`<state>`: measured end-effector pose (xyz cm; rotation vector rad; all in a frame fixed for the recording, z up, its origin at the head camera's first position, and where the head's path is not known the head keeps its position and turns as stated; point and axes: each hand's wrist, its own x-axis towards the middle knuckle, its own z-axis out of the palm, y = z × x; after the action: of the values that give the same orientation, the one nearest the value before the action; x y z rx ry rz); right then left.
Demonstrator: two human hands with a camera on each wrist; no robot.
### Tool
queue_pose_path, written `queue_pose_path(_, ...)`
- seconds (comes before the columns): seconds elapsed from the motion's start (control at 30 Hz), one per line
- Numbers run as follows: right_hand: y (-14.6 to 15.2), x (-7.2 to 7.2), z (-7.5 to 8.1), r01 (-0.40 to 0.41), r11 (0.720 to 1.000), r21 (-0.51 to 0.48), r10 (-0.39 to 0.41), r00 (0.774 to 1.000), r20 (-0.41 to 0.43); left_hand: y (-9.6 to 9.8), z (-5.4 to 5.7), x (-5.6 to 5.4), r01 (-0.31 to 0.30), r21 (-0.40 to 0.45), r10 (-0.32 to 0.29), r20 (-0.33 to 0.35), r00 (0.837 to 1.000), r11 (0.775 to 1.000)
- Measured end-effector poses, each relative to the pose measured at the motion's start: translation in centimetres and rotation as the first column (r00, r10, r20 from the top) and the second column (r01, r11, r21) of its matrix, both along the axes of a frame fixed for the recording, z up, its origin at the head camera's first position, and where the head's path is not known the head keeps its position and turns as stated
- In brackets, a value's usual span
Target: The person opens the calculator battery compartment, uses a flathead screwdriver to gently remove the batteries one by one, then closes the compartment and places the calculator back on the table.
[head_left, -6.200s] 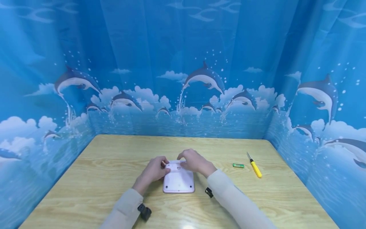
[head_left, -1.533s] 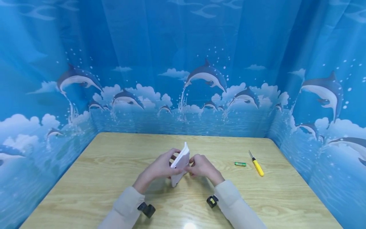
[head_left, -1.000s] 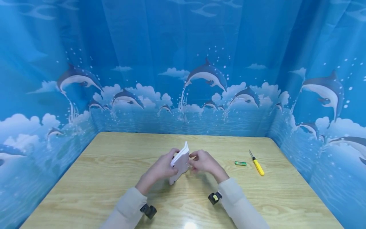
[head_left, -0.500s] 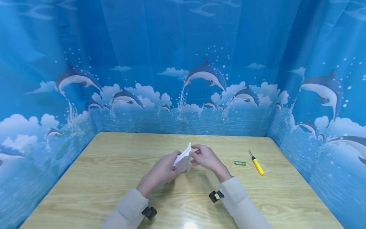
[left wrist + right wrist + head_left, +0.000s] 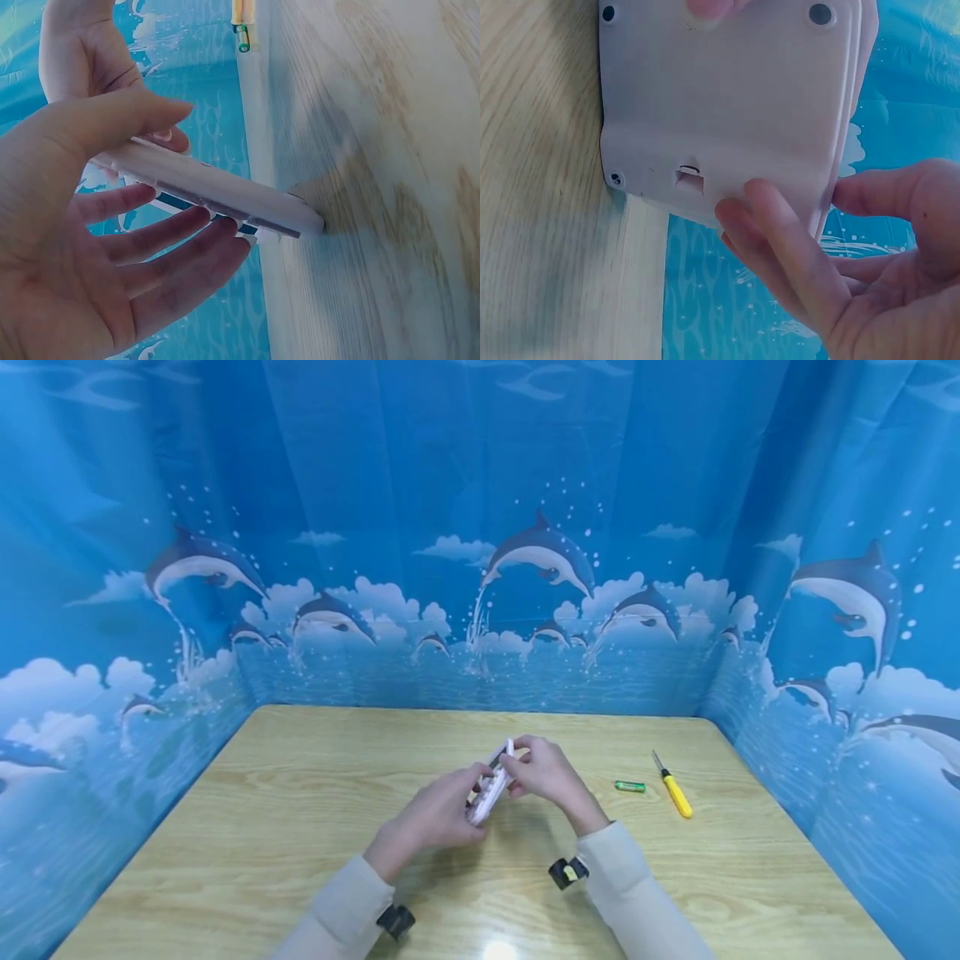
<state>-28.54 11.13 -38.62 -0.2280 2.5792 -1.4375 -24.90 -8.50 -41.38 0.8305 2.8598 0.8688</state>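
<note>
A pale pink calculator (image 5: 491, 789) stands tilted on edge between both hands, its keys and dark display now showing in the head view. My left hand (image 5: 442, 810) grips its near left side, with fingers along the key face and the thumb on the back. My right hand (image 5: 546, 770) pinches its far right corner, thumb on the front edge, fingers against the back. In the right wrist view, the calculator's back (image 5: 727, 97) shows round dark feet and a small latch recess (image 5: 690, 180). In the left wrist view, one end of the calculator (image 5: 300, 217) is close over the tabletop.
A green battery (image 5: 630, 787) lies on the wooden table (image 5: 315, 777) to the right. Beside it rests a screwdriver (image 5: 677, 797) with a yellow handle. A blue dolphin-print curtain (image 5: 480, 552) surrounds the table's back and sides.
The calculator lay face down earlier, then was lifted on edge with its back visible. It has since turned so its keys show. The right hand moved up to its far corner.
</note>
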Motion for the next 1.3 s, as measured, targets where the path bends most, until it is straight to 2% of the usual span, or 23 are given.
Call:
queue_pose_path(0.13,0.2,-0.1,0.1,0.003,1.000,0.011,-0.003,1.000,-0.003,0.2,0.1,0.1,0.008,-0.032,-0.008,0.021,1.000,0.999)
queue_pose_path(0.27,0.3,-0.3,0.1,0.015,1.000,0.022,-0.014,1.000,-0.010,0.2,0.2,0.2,0.009,-0.067,-0.008,0.012,1.000,0.998)
queue_pose_path(0.5,0.3,-0.2,-0.1,0.014,0.998,0.065,-0.014,1.000,0.001,-0.8,0.5,0.0,0.020,0.002,-0.020,0.100,0.995,1.000)
queue_pose_path(0.57,0.2,-0.1,-0.1,0.011,0.998,0.067,-0.011,1.000,0.003,-1.1,0.7,-0.2,0.015,0.011,-0.016,0.104,0.994,1.000)
queue_pose_path(0.73,0.2,-0.1,-0.1,0.011,0.997,0.072,-0.012,1.000,0.010,-1.7,1.0,-0.6,-0.053,0.016,0.051,0.144,0.988,0.998)
queue_pose_path(0.93,0.1,-0.1,-0.1,0.006,0.998,0.058,-0.007,1.000,0.004,-2.7,0.9,-1.1,-0.159,0.031,0.150,0.193,0.970,0.987)
queue_pose_path(1.07,0.0,-0.1,-0.1,0.000,0.999,0.038,0.000,1.000,0.002,-3.2,0.7,-1.5,-0.201,0.010,0.196,0.181,0.964,0.979)
queue_pose_path(1.3,0.0,-0.1,-0.2,0.002,1.000,0.006,-0.002,1.000,-0.007,-3.6,0.4,-1.8,-0.299,-0.019,0.297,0.198,0.934,0.954)
